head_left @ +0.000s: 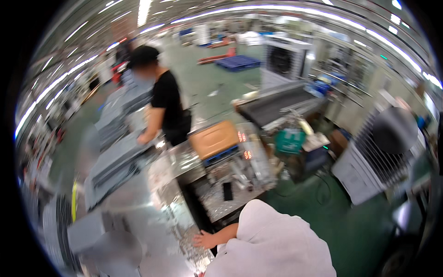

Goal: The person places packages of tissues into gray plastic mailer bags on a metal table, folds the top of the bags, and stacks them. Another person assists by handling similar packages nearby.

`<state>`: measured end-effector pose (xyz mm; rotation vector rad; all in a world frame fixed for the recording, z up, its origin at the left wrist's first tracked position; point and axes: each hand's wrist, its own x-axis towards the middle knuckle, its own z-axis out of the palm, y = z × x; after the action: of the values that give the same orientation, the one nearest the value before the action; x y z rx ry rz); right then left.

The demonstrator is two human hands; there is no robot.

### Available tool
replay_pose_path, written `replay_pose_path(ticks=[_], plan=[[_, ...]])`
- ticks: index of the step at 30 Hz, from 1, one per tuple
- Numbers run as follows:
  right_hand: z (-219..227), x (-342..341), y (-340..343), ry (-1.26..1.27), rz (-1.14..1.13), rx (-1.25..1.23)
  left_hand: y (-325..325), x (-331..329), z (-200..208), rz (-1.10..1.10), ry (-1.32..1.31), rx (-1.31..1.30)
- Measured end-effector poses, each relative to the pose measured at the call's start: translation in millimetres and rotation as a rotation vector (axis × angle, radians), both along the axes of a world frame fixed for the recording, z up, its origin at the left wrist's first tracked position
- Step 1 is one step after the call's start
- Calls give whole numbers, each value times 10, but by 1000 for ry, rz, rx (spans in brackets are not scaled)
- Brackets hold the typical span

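My right hand (205, 239) reaches leftward out of a white sleeve (270, 231). Its fingers are spread on the edge of a shiny metal table (159, 226), with nothing seen in them. Only a sliver of what looks like my left hand (201, 274) shows at the lower edge, its fingers hidden. Grey sheet-like pieces (117, 168) lie stacked along the table's far left part. A grey block-shaped thing (92, 231) stands at the near left, partly blurred.
Across the table a person in black (166, 101) touches the grey stack. A tan tray (213, 140) and a dark flat phone-like thing (227, 191) rest on the bench ahead. To the right are a conveyor (277, 104), a green bag (290, 141) and a large grey fan unit (374, 157).
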<state>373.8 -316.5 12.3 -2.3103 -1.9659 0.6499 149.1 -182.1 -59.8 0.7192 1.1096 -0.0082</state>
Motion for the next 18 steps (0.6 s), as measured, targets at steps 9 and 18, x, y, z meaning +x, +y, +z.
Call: replay_pose_path(ticks=[9,18], plan=[[45,-105,-1501,261,-607,-115,-402,1119,184,-372,2,69],[-236,-452,-3132,410,-962,-156,-626,1306,195,-475,-23,55]])
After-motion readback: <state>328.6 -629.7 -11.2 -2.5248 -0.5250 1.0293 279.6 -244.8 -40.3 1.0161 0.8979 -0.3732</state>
